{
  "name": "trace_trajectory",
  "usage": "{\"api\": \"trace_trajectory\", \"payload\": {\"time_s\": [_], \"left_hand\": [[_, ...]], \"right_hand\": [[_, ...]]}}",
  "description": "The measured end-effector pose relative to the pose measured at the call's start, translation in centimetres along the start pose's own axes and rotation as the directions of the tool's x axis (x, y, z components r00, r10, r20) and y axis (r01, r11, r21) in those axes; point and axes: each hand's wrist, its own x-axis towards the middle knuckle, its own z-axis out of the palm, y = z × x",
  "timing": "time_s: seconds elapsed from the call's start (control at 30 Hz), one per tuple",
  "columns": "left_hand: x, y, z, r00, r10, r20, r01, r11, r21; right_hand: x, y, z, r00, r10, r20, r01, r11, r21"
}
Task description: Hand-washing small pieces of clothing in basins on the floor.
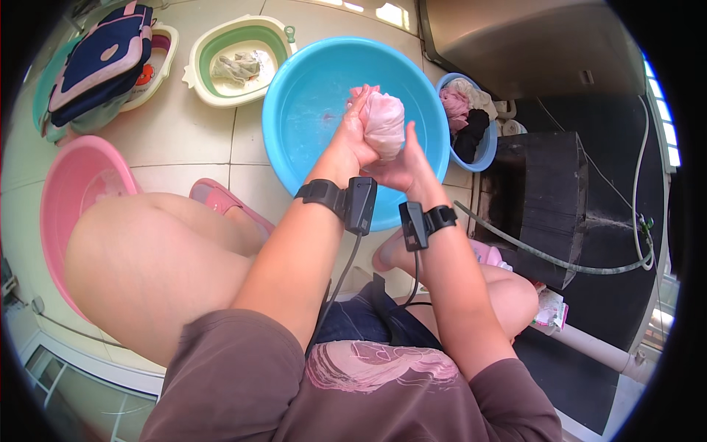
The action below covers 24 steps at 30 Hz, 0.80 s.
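A balled-up, wet pink cloth (385, 119) is held above a large blue plastic basin (301, 160). My left hand (352, 132) grips it from the left, thumb up along its side. Cupped at the lower right of the bundle, my right hand (399, 168) has its thumb apart from the cloth. Its fingers reach beneath the bundle, and whether they touch it is hard to see. Shallow water (309, 119) with some suds lies in the basin. Each wrist bears a black strapped device with a cable.
A green-and-cream folding basin (200, 69) with a greyish cloth stands at the upper left. Beyond it, a navy-and-pink backpack (105, 66) rests on basins. A pink basin (52, 221) is beside my left knee. At right are a small blue basin (489, 152) of clothes and a hose (541, 259).
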Motion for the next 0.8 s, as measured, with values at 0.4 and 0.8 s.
{"api": "trace_trajectory", "payload": {"time_s": [0.4, 0.8], "left_hand": [[-0.1, -2.0, 2.7, 0.924, 0.259, -0.282, 0.379, -0.528, 0.76], [-0.8, -0.7, -2.5, 0.984, -0.039, 0.173, 0.012, 0.987, 0.158]], "right_hand": [[1.5, 3.1, -2.5, 0.962, -0.014, 0.273, -0.109, 0.898, 0.427], [-7.9, 2.1, 2.1, 0.691, -0.196, 0.696, -0.483, 0.591, 0.646]]}}
